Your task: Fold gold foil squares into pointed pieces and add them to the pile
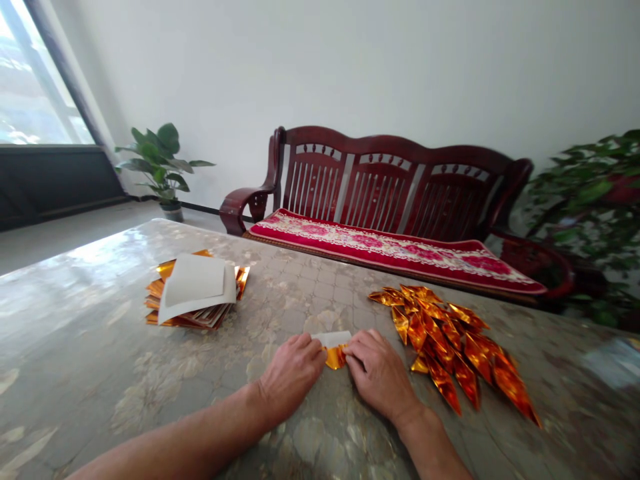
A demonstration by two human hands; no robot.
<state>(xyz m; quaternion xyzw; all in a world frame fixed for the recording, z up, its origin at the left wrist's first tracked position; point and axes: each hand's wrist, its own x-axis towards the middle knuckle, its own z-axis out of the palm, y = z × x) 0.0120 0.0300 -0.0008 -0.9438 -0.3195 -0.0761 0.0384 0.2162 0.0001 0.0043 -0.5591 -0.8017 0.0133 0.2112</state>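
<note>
A sheet of gold foil paper (335, 358) lies on the table between my hands, its white back showing along the far side and its near edge rolled or folded up. My left hand (295, 369) grips the sheet's left end, fingers curled over it. At the right end, my right hand (377, 373) pinches the foil between thumb and fingers. To the right is a heap of folded gold foil pieces (440, 333) with pointed ends. Off to the left sits a stack of foil paper sheets (197, 291), white sides up on top, gold edges sticking out.
The table (150, 387) has a glossy patterned cover. Behind it stands a dark red wooden bench (380, 180) with a red floral cushion (370, 239). Potted plants stand at the left (163, 157) and right (595, 200). A blurred clear plastic item (615, 363) lies at the right edge.
</note>
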